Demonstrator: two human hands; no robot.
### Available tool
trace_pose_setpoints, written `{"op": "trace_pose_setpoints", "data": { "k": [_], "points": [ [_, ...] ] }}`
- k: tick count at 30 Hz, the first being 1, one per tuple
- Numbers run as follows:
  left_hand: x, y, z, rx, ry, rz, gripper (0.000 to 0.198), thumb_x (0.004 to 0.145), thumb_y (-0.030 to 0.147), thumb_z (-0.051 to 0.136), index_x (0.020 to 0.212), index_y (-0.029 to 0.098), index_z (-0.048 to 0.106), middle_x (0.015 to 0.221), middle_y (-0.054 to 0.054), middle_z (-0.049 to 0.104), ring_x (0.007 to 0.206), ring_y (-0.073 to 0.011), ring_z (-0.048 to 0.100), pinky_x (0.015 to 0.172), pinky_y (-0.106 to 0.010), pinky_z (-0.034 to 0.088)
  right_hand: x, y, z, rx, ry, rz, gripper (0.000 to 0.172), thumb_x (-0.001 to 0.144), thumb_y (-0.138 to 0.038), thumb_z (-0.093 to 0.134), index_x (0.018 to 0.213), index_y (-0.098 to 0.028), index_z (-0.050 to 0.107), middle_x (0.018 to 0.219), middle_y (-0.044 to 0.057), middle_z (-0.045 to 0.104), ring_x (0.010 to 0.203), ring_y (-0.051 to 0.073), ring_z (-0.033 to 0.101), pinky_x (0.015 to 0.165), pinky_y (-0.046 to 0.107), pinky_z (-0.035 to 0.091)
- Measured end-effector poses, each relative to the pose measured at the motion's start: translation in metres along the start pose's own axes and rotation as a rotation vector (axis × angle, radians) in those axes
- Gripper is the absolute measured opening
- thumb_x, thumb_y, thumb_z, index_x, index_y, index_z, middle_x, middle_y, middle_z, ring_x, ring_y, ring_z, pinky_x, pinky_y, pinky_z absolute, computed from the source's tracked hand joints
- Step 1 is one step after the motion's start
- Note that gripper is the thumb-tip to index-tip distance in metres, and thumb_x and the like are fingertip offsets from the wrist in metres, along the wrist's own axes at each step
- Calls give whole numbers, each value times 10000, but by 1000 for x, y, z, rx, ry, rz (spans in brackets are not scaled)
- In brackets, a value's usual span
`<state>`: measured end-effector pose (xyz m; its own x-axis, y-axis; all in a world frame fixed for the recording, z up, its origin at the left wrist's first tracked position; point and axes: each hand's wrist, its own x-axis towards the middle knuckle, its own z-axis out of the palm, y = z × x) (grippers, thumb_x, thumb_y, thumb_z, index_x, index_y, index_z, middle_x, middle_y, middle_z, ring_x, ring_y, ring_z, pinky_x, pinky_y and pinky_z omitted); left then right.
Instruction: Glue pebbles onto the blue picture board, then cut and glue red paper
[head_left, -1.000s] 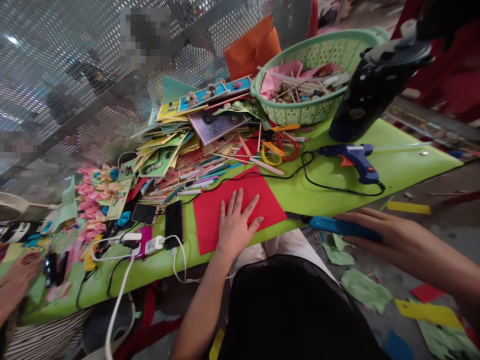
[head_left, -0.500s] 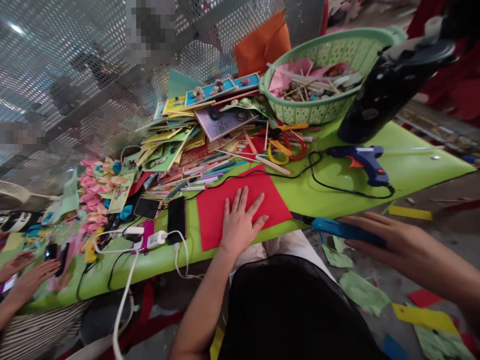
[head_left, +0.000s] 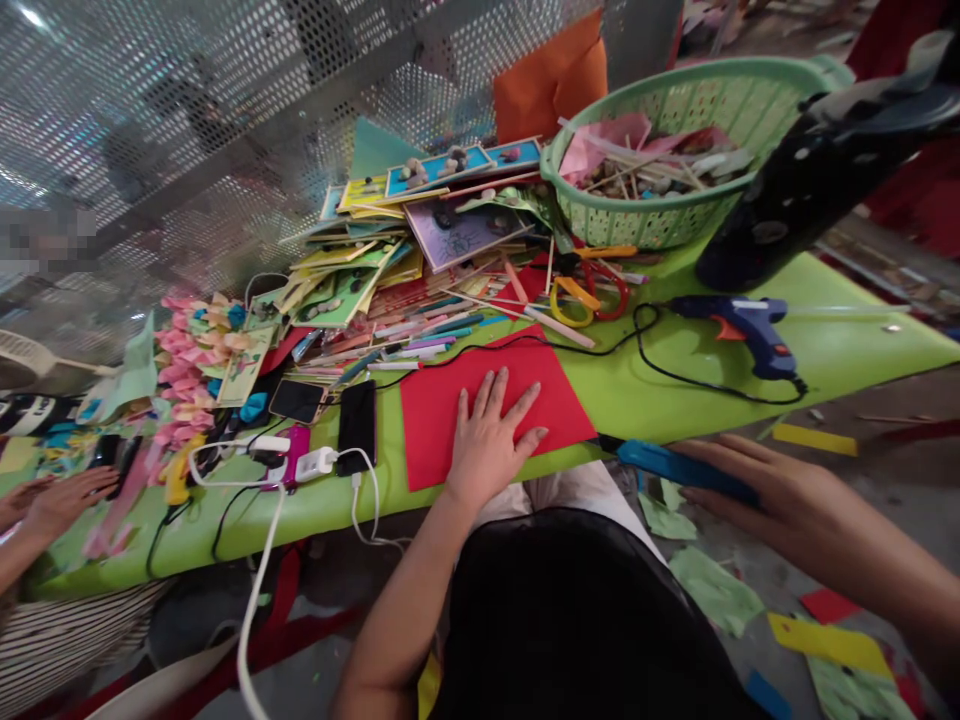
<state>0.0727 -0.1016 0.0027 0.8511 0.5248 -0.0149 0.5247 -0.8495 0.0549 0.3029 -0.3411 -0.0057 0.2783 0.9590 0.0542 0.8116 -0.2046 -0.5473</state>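
A sheet of red paper (head_left: 555, 400) lies on the green table in front of me, its right corner near the table's front edge. My left hand (head_left: 491, 435) presses flat on it with the fingers spread. Off the front edge to the right, my right hand (head_left: 780, 495) is wrapped round the blue handle of a utility knife (head_left: 675, 468). The knife's dark, thin end reaches the right corner of the paper. Whether it lies inside a fold there I cannot tell.
Behind the paper lie pens (head_left: 427, 345), scissors (head_left: 577, 300) and stacked cards (head_left: 465, 230). A glue gun (head_left: 750, 325) with its cord, a green basket (head_left: 675, 215) and a black bottle (head_left: 780, 190) stand right. Left are phones (head_left: 356, 425), a power strip (head_left: 298, 450) and another person's hands (head_left: 67, 505).
The view has shifted slightly, so the table's things sit a little differently in the frame. Both hands, the paper and the knife keep nearly the same places relative to each other.
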Motion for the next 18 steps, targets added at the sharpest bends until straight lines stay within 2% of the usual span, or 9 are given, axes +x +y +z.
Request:
{"op": "trace_pose_setpoints", "data": {
  "k": [7,14,18],
  "points": [
    [0,0,2,-9,8,1,614,1033,558,421,1613,395,307,1733,-63,208,1596,-295,194,1257,-610,226,-3,-5,-3,-19,-10,-15,522,977,-573,496,1259,-201,731,1207,140,751,995,320,766,779,405,649],
    [0,0,2,-12,18,1,610,1035,569,403,1612,395,310,1727,-60,228,1599,-287,185,1257,-615,223,-3,-10,16,9,-16,-33,528,989,-563,502,1319,-196,689,1267,152,720,1027,317,754,856,437,634],
    [-1,1,2,-19,24,1,615,1031,579,404,1611,398,310,1725,-60,234,1596,-286,195,1257,-618,225,-5,-12,15,0,3,-54,486,974,-564,530,1297,-241,695,1264,118,732,1019,318,761,791,404,648]
  ]
}}
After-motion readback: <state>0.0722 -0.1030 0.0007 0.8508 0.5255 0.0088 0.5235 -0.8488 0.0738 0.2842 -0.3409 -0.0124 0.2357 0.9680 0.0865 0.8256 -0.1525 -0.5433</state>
